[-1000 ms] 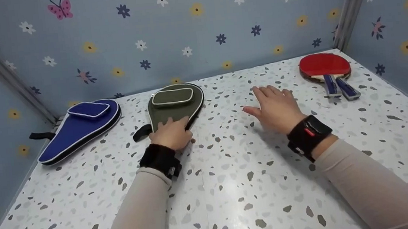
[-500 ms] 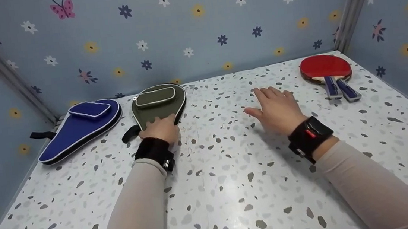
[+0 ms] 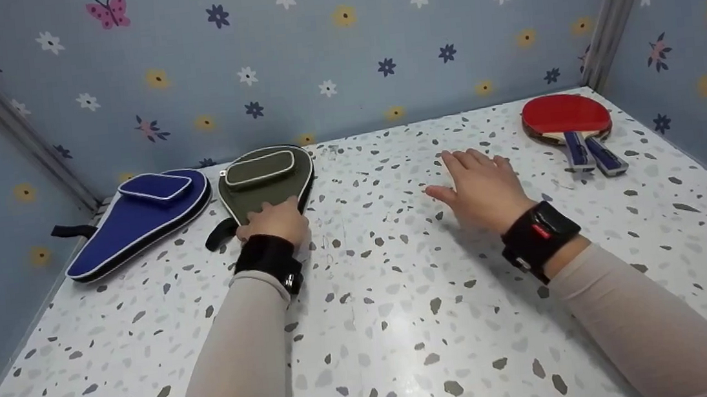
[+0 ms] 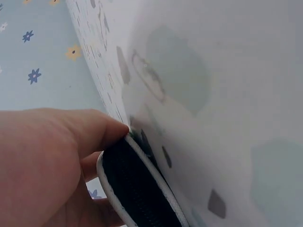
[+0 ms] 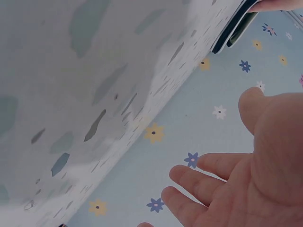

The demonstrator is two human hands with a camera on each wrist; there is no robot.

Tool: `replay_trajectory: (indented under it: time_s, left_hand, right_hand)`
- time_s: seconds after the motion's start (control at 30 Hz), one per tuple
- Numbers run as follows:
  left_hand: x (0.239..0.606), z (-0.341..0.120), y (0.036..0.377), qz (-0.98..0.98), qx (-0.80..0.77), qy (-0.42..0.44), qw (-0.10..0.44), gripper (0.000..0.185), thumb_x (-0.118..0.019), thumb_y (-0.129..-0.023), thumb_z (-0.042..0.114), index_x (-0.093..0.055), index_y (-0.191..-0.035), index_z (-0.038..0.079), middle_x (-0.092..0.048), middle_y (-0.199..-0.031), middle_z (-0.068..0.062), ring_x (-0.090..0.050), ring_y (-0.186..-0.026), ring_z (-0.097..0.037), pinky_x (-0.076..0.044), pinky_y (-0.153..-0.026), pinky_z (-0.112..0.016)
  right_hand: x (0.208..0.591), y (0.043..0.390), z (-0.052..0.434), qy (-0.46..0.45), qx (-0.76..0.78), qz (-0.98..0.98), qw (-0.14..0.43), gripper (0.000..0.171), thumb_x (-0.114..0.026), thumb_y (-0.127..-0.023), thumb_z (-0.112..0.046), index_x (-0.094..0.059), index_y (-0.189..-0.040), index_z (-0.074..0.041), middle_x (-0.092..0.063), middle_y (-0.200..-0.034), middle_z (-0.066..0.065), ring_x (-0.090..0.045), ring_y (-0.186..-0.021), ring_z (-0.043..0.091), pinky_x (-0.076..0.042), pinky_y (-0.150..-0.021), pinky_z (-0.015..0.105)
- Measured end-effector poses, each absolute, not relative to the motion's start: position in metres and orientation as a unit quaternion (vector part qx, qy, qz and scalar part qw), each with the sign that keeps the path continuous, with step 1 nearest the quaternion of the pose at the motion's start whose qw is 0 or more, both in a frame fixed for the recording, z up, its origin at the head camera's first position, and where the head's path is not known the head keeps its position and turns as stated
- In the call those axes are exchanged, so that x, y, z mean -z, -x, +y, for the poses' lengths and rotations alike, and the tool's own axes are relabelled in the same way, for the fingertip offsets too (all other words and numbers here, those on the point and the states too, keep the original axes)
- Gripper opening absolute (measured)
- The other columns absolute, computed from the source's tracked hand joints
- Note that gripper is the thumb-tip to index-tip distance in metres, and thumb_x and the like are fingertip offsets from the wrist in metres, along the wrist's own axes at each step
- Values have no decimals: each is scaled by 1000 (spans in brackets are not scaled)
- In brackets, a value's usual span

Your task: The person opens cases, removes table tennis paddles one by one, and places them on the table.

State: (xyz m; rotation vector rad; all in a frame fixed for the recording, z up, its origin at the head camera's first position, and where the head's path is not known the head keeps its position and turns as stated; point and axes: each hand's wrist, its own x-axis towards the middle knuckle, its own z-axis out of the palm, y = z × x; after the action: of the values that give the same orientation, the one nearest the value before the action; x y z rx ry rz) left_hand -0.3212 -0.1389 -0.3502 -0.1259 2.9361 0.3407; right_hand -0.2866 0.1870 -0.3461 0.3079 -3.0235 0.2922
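Note:
My left hand (image 3: 275,224) grips the narrow lower end of an olive green table tennis paddle case (image 3: 265,193), which lies on the table with its white-piped pocket up. In the left wrist view, the thumb and fingers (image 4: 97,130) pinch the case's black zipped side (image 4: 135,189). The case's handle end is hidden under the hand. My right hand (image 3: 486,192) is over the table's middle right with fingers spread, palm down, holding nothing. Left of the green case lies a blue paddle case (image 3: 142,222) with a similar pocket.
Two table tennis paddles (image 3: 566,114) with blue handles lie stacked at the back right, red rubber up. A black strap (image 3: 221,234) sticks out beside the green case. Flowered panels (image 3: 351,43) wall the speckled white table (image 3: 391,324) at the back and sides.
My left hand has slid the green case leftward along the table, close to the blue case. My right hand has stayed nearly still.

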Motion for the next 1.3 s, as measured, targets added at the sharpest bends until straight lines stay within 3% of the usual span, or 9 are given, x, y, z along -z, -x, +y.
replay_trajectory:
  time_s: [0.17, 0.3, 0.5, 0.67, 0.93, 1.3]
  left_hand:
    - [351, -140, 321, 988, -118, 36, 92, 62, -40, -113, 24, -35, -174, 20, -31, -172, -35, -25, -156, -62, -28, -113, -83]
    - [351, -148, 319, 987, -131, 30, 92, 64, -41, -116, 42, -29, -176, 23, -26, -176, -30, -22, -159, -59, -25, -114, -85]
    - [346, -173, 320, 990, -134, 32, 17, 76, -33, -115, 65, -25, -177, 21, -24, -178, -27, -22, -160, -57, -17, -115, -89]
    - [344, -214, 325, 991, -123, 48, -34, 84, -26, -114, 71, -13, -179, 21, -10, -181, -27, -7, -163, -60, -7, -115, -91]
    - [359, -281, 325, 983, -141, 101, -53, 91, -26, -113, 73, 4, -178, 17, 13, -180, -28, 15, -161, -60, 7, -114, -90]
    - [368, -336, 328, 979, -141, 144, -22, 99, -34, -113, 69, 7, -174, 3, 13, -176, -34, 16, -159, -63, 9, -112, -92]
  right_hand:
    - [346, 287, 187, -99, -99, -989, 41, 81, -45, -117, -56, -26, -174, -2, -34, -174, 27, -25, -163, 48, -16, -128, 72]
    - [346, 288, 186, -95, -100, -990, 35, 83, -44, -116, -59, -24, -175, -4, -32, -175, 26, -23, -164, 47, -14, -129, 72]
    - [344, 288, 184, -98, -104, -989, 34, 83, -43, -116, -59, -23, -175, -5, -30, -176, 26, -22, -164, 47, -13, -128, 72]
    - [343, 287, 186, -97, -108, -989, 41, 84, -43, -116, -61, -24, -175, -4, -32, -175, 26, -23, -164, 48, -14, -128, 73]
    - [346, 287, 187, -101, -108, -988, 43, 82, -46, -116, -58, -27, -174, -2, -34, -174, 27, -24, -163, 48, -16, -127, 73]
    - [344, 286, 188, -96, -112, -988, 42, 83, -46, -116, -58, -26, -174, -3, -33, -174, 28, -23, -164, 48, -14, -128, 73]
